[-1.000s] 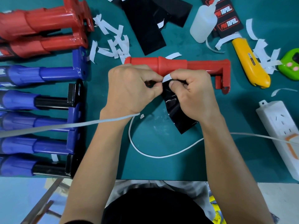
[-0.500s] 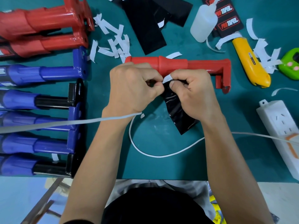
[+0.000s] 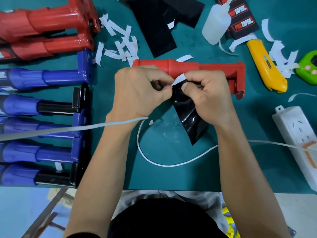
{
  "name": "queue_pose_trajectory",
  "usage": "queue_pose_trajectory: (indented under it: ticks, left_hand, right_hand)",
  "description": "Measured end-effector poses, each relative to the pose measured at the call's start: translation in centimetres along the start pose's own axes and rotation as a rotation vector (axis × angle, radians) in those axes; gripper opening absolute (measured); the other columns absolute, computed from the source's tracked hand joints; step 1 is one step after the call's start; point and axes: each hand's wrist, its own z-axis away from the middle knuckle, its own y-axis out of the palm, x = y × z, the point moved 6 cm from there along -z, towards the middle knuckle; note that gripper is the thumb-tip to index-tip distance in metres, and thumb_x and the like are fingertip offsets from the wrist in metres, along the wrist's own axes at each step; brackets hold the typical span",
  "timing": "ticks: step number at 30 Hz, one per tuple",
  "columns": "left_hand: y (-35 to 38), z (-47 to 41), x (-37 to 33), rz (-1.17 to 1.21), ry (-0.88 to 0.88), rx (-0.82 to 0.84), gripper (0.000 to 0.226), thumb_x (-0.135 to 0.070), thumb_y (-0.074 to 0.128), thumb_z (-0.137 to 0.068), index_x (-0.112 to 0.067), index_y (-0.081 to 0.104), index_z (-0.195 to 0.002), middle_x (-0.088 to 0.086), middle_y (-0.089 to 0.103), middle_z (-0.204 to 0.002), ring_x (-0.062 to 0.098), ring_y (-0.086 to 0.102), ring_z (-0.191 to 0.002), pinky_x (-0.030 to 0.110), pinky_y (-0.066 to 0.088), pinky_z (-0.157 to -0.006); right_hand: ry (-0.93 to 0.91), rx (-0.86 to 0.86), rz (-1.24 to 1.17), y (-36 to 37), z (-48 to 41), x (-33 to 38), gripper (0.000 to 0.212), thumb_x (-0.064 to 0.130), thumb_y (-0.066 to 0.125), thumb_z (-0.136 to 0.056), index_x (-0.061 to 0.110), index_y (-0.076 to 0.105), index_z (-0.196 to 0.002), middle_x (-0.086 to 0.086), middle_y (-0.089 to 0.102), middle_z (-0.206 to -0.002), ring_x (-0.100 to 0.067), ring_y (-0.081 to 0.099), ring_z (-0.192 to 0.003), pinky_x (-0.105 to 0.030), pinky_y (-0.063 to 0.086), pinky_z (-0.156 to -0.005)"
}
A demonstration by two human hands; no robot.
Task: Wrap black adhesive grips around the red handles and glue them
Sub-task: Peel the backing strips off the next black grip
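A red handle lies across the middle of the green mat, just beyond my hands. My right hand pinches the top edge of a glossy black adhesive grip, which hangs down toward me over the mat. My left hand pinches a white backing strip that sticks up from that top edge, fingertip to fingertip with the right. More black grip sheets lie at the back. A white glue bottle stands behind the handle to the right.
Two red handles and several blue ones are lined up on the left. White peeled strips litter the mat. A yellow utility knife, a green gadget and a white power strip with its cable sit right.
The white backing strip has lifted a little further from the black grip's top edge between my fingertips. Hands and handle stay where they were.
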Motion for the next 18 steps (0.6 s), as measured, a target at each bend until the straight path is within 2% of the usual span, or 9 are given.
queue_pose_trajectory:
  ticks: [4,6,8,10,11,13,14,16,18]
  left_hand:
    - [-0.13,0.09,-0.16,-0.001,-0.005,-0.032,0.014,-0.012,0.074,-0.071,-0.023,0.083,-0.075,-0.008,0.070,-0.067,0.011,0.063,-0.061,0.036,0.053,-0.061]
    - [-0.18,0.05,-0.15,-0.010,-0.001,-0.036,0.014,-0.012,0.073,-0.072,-0.022,0.082,-0.074,-0.009,0.070,-0.067,0.011,0.063,-0.061,0.037,0.053,-0.061]
    - [-0.16,-0.01,-0.06,-0.014,0.010,-0.019,0.014,-0.012,0.074,-0.073,-0.022,0.083,-0.077,-0.009,0.071,-0.070,0.012,0.064,-0.063,0.038,0.054,-0.063]
    - [-0.12,-0.05,-0.05,-0.013,0.028,0.007,0.016,-0.012,0.075,-0.074,-0.022,0.084,-0.082,-0.008,0.073,-0.072,0.012,0.065,-0.065,0.039,0.055,-0.064]
    - [-0.10,-0.03,-0.07,-0.007,0.035,0.018,0.017,-0.012,0.076,-0.075,-0.023,0.085,-0.084,-0.008,0.073,-0.073,0.013,0.066,-0.065,0.039,0.056,-0.064]
    - [-0.05,0.01,-0.06,0.017,0.038,0.030,0.018,-0.011,0.077,-0.076,-0.024,0.085,-0.087,-0.007,0.074,-0.073,0.013,0.066,-0.065,0.038,0.056,-0.064]
    - [-0.04,0.02,0.01,0.031,0.032,0.031,0.019,-0.011,0.077,-0.076,-0.024,0.085,-0.088,-0.007,0.074,-0.074,0.013,0.067,-0.066,0.038,0.056,-0.065]
    - [-0.06,0.02,0.25,0.057,0.016,0.031,0.020,-0.010,0.076,-0.076,-0.024,0.085,-0.088,-0.007,0.075,-0.075,0.013,0.068,-0.067,0.037,0.057,-0.065]
    - [-0.13,0.00,0.37,0.069,0.009,0.025,0.021,-0.009,0.076,-0.076,-0.024,0.085,-0.087,-0.007,0.076,-0.075,0.013,0.068,-0.067,0.037,0.057,-0.065]
  right_hand:
    - [-0.001,0.018,-0.009,0.17,-0.03,-0.02,0.016,-0.004,0.057,-0.089,-0.006,0.070,-0.079,-0.025,0.047,-0.062,-0.035,0.034,-0.059,-0.045,0.029,-0.053]
    - [-0.009,0.017,-0.015,0.27,-0.01,-0.01,0.017,-0.004,0.058,-0.089,-0.004,0.071,-0.079,-0.026,0.048,-0.063,-0.034,0.034,-0.059,-0.044,0.028,-0.053]
    - [-0.015,0.008,-0.024,0.37,0.01,0.01,0.027,-0.005,0.058,-0.089,0.011,0.076,-0.077,-0.023,0.050,-0.062,-0.031,0.035,-0.057,-0.039,0.027,-0.051]
    - [-0.015,-0.008,-0.035,0.39,-0.08,0.17,0.052,-0.006,0.059,-0.090,0.038,0.068,-0.064,0.005,0.041,-0.052,-0.011,0.031,-0.054,-0.029,0.027,-0.052]
    - [-0.011,-0.002,-0.042,0.41,-0.16,0.21,0.061,-0.006,0.058,-0.090,0.045,0.062,-0.058,0.015,0.037,-0.052,-0.005,0.029,-0.054,-0.024,0.026,-0.052]
    - [0.000,-0.008,-0.052,0.31,-0.17,0.12,0.064,-0.007,0.058,-0.090,0.048,0.060,-0.057,0.019,0.039,-0.052,-0.002,0.031,-0.053,-0.020,0.027,-0.053]
    - [0.000,-0.021,-0.056,0.17,-0.14,0.01,0.058,-0.006,0.058,-0.090,0.044,0.066,-0.062,0.016,0.043,-0.052,-0.002,0.034,-0.054,-0.021,0.029,-0.054]
    - [-0.002,-0.017,-0.063,0.12,-0.05,-0.14,0.036,-0.004,0.058,-0.089,0.023,0.076,-0.075,-0.006,0.049,-0.056,-0.006,0.038,-0.057,-0.027,0.030,-0.054]
    - [0.012,-0.005,-0.074,0.18,-0.01,-0.18,0.023,-0.006,0.058,-0.089,0.005,0.076,-0.080,-0.018,0.051,-0.061,-0.011,0.039,-0.058,-0.029,0.031,-0.053]
